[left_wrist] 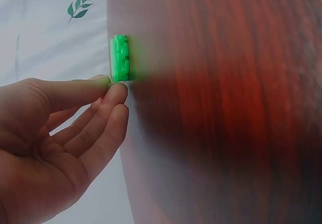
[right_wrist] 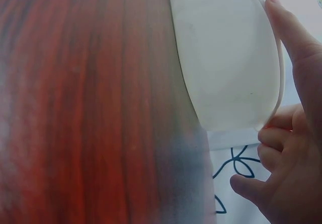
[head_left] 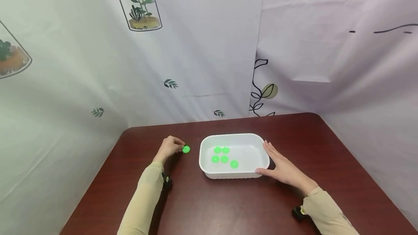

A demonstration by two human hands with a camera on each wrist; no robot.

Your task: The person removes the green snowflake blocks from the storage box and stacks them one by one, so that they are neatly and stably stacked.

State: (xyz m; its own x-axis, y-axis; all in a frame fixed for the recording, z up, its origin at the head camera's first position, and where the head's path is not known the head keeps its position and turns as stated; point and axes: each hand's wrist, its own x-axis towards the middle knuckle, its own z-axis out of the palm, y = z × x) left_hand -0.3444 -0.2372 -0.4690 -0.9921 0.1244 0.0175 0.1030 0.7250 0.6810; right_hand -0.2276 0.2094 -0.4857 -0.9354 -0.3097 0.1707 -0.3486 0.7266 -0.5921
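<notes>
My left hand (head_left: 169,147) pinches a small green flower-shaped piece (head_left: 186,149) by its edge, left of the white basin (head_left: 228,176). In the left wrist view the green piece (left_wrist: 121,58) shows edge-on at the fingertips, close over the tabletop. My right hand (head_left: 285,169) holds the basin's right end, with the thumb at the near side and the fingers along the end wall. The right wrist view shows the basin (right_wrist: 229,58) from outside, the thumb lying along its rim. Inside, several like green pieces (head_left: 224,159) lie flat toward the left.
The dark red wood-grain table (head_left: 222,206) has rounded far corners. A white cloth (head_left: 202,46) printed with plants hangs behind it and along both sides. Dark devices (head_left: 167,181) are strapped at both wrists.
</notes>
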